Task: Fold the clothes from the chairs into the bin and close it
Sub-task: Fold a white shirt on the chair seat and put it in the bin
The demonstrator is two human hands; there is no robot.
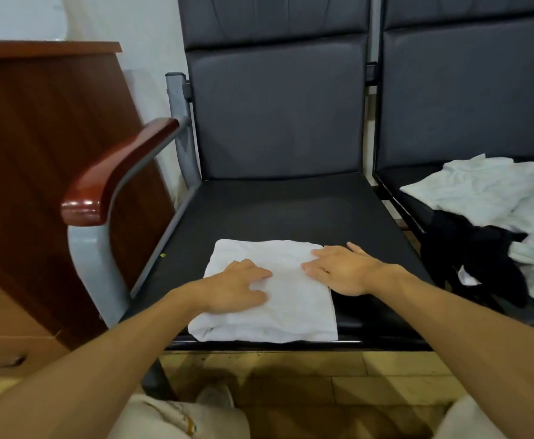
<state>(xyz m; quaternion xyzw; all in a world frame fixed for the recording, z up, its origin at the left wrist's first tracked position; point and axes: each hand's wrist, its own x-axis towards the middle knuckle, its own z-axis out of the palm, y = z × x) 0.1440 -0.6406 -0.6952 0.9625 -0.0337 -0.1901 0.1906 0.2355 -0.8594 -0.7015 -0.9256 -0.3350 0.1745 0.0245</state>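
A white garment (291, 308), folded into a flat rectangle, lies at the front of the left chair's black seat (275, 210). My left hand (237, 289) rests palm down on its left half, fingers slightly bent. My right hand (338, 267) lies flat on its upper right corner, with the fingers straight and pointing left. On the right chair's seat lies a loose heap of white clothes (487, 191) with a black garment (468, 251) draped over its front edge. No bin is in view.
A red-brown wooden armrest (116, 172) on a grey metal frame bounds the left chair. A wooden cabinet (37, 137) stands further left. The tiled floor (338, 384) runs under the seats, and my knees and one shoe show at the bottom.
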